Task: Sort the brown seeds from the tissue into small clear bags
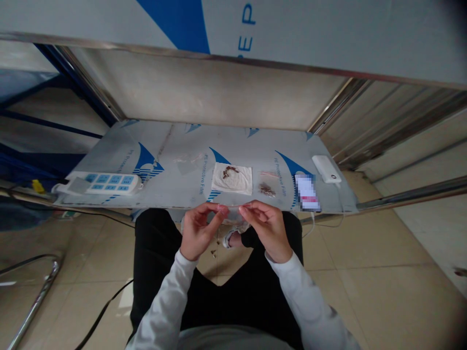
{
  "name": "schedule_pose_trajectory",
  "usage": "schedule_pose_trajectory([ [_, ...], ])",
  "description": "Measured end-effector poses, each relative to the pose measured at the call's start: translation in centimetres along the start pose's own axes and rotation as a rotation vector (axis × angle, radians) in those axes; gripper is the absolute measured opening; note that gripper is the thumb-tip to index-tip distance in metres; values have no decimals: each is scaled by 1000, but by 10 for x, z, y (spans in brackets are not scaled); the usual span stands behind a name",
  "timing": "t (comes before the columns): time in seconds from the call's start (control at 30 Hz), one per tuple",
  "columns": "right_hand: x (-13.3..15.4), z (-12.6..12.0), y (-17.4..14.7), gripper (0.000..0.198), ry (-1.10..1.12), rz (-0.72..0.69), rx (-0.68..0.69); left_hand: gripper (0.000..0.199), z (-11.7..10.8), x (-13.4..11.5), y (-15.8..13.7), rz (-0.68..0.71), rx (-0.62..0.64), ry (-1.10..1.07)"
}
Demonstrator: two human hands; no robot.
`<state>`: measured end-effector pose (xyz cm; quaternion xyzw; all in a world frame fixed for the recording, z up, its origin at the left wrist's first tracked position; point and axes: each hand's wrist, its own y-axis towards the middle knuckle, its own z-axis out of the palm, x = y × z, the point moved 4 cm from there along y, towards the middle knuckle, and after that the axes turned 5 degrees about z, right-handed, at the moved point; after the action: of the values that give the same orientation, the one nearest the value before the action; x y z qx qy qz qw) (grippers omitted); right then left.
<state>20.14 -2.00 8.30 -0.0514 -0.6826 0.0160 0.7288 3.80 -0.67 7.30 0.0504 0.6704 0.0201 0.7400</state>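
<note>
At the front edge of the film-covered shelf [175, 180], my left hand [200, 231] and my right hand [268, 228] face each other, a small gap between their fingertips. Each pinches thumb against forefinger on what looks like a clear plastic bag [235, 219], thin and hard to make out, hanging just below the shelf edge. Beyond my hands lies a white cloth [241, 182] bearing a curved row of small brown metal pieces [230, 171]. To its right is a small heap of similar brownish pieces [267, 189], with thin reddish strips [268, 174] behind it.
A white power strip [109, 183] lies on the left of the shelf. On the right are a phone [307, 192] and a white power bank [327, 170] with cables. An upper shelf [310, 34] overhangs. Small metal pieces [213, 253] lie on the floor.
</note>
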Motion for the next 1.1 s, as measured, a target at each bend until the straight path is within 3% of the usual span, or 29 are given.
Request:
schedule_pose_trajectory([
  [0.1, 0, 0, 0, 10, 17, -3, 3, 17, 1, -1, 1, -11, -8, -14],
  [0.3, -1, 1, 0, 9, 6, 0, 44, 15, 7, -1, 4, -9, 90, -33],
  [0.5, -1, 2, -1, 12, 29, 8, 53, 10, 8, 0, 3, 25, 55, -36],
  [0.83, 1, 4, -2, 12, -35, -10, 60, 12, 12, 0, 2, 16, 124, -36],
  [1.03, -4, 3, -4, 20, -64, -2, 84, 14, 10, 5, 2, 32, 102, 77],
  [1.1, -5, 1, -7, 20, -148, -34, 31, 13, 11, 3, -1, 69, 80, 176],
])
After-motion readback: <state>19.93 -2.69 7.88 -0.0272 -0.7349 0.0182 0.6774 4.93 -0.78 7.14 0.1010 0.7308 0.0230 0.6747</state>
